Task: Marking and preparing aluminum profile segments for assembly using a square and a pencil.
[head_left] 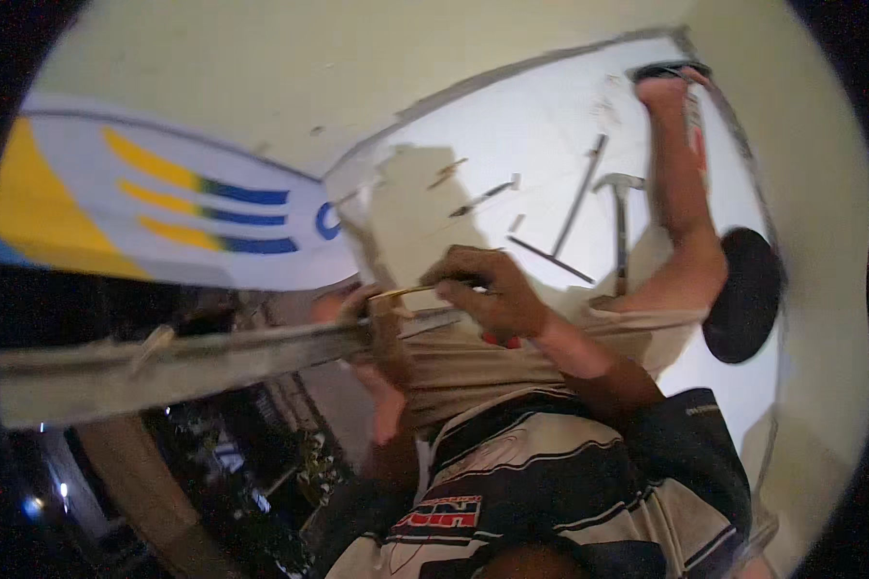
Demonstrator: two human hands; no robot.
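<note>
Between my hands lies a thin yellowish stick (403, 292), roughly level above my lap. My right hand (492, 289) has its fingers bent and pinched at the stick's right end. On the other end my left hand (381, 323) closes around it, partly hidden by shadow and blur. A small red thing (500, 341) shows just under my right hand; its kind is not clear. Close beside my left hand, a long grey beam-like bar (183, 365) runs in from the left.
On the white surface (541, 125) lie a claw hammer (621, 232), dark narrow strips (579, 198), a slim dark-handled tool (483, 199) and small yellowish sticks (448, 172). A dark round object (743, 294) sits right of my bent leg. A printed banner (164, 203) hangs at left.
</note>
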